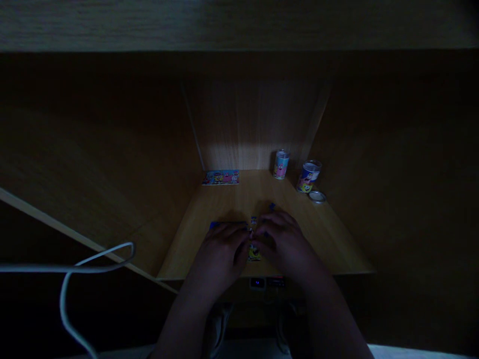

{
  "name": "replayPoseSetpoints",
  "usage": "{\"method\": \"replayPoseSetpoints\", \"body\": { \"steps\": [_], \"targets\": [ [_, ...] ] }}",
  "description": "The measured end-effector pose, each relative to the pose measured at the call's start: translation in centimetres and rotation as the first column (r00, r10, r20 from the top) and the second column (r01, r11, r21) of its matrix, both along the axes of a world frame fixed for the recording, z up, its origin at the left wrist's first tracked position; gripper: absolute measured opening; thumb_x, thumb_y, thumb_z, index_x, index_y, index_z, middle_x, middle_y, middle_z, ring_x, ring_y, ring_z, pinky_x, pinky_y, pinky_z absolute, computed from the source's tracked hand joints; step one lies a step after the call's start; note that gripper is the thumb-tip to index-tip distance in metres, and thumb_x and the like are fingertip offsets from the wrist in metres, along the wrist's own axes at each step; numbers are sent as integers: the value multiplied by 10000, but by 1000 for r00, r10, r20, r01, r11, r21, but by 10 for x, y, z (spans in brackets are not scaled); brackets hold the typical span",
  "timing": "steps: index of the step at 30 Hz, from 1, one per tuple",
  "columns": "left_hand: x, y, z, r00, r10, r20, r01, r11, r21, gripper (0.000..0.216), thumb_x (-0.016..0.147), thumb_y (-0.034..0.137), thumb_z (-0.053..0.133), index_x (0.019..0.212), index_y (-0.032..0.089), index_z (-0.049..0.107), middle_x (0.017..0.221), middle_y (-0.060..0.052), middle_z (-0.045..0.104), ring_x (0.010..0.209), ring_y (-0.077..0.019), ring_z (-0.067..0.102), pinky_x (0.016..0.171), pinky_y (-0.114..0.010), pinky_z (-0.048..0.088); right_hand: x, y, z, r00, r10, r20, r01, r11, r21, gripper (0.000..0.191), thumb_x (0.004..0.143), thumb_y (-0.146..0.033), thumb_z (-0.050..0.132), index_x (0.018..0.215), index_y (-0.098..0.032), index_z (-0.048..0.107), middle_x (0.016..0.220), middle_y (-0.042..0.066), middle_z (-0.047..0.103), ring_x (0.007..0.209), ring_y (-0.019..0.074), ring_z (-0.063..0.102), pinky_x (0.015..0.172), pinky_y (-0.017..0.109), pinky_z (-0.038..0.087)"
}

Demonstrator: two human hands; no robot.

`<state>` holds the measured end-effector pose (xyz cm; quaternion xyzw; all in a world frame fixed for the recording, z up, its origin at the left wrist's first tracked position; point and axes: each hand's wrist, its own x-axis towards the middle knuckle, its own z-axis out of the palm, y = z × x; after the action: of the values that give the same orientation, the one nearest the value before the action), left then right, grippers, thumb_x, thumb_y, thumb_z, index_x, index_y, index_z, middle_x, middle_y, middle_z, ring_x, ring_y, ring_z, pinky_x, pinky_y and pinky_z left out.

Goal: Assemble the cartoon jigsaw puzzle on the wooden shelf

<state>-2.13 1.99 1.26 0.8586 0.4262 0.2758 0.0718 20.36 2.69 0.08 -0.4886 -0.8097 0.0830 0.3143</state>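
Observation:
My left hand (220,249) and my right hand (284,239) rest close together at the front of a wooden desk (299,234), with their fingertips meeting near the middle. Small cartoon-printed puzzle pieces lie around them. A yellow-printed piece (254,253) sits just below the fingertips, and a small blue piece (272,206) lies just beyond my right hand. A blue strip (215,225) shows past my left fingers. The dim light and my fingers hide whether either hand pinches a piece.
A flat cartoon picture card (220,177) lies at the back left of the desk. Two printed cylindrical cans (280,164) (309,177) stand at the back right, with a round metal lid (317,197) beside them. Wooden walls surround the desk, and a white cable (67,267) hangs at the left.

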Motion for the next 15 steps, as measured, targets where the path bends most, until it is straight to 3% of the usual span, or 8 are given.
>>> {"method": "replayPoseSetpoints", "body": {
  "steps": [3,6,9,12,15],
  "targets": [
    [0,0,0,1000,-5,4,5,1000,-3,248,1037,137,689,1223,265,794,1312,-67,827,1212,-299,767,1068,-541,618,-1,-1,1,1000,-1,-18,1,1000,-2,111,979,-287,850,1049,-272,765,1296,67,763,1302,291,656,1198,505,501],
    [-1,0,0,1000,-7,10,7,1000,1,252,1027,132,699,1222,264,787,1325,-61,826,1225,-300,762,1083,-549,611,-2,-1,2,996,-85,-35,85,996,12,15,1028,-242,752,1036,-249,742,1156,81,763,1175,298,672,1092,482,538],
    [-1,1,-1,1000,-4,9,4,1000,-6,252,1033,134,696,1236,258,780,1340,-58,822,1235,-299,756,1086,-552,609,-2,1,1,986,-163,-17,164,986,14,149,1005,-122,656,971,-238,743,1047,86,750,1087,300,666,1001,452,547],
    [0,1,-1,1000,-5,10,5,1000,-10,242,1038,136,695,1230,255,782,1332,-57,823,1237,-298,755,1090,-551,609,-1,3,-3,986,-167,24,167,986,6,226,974,-80,631,891,-249,757,1022,77,756,1098,300,663,1023,452,538],
    [0,0,-1,1000,-3,9,3,1000,-10,255,1044,138,691,1243,266,786,1335,-54,818,1240,-292,753,1100,-551,604,0,5,-6,977,-212,32,212,977,6,216,982,-97,637,967,-244,794,1094,91,785,1151,315,660,1071,471,536]
  ]
}}
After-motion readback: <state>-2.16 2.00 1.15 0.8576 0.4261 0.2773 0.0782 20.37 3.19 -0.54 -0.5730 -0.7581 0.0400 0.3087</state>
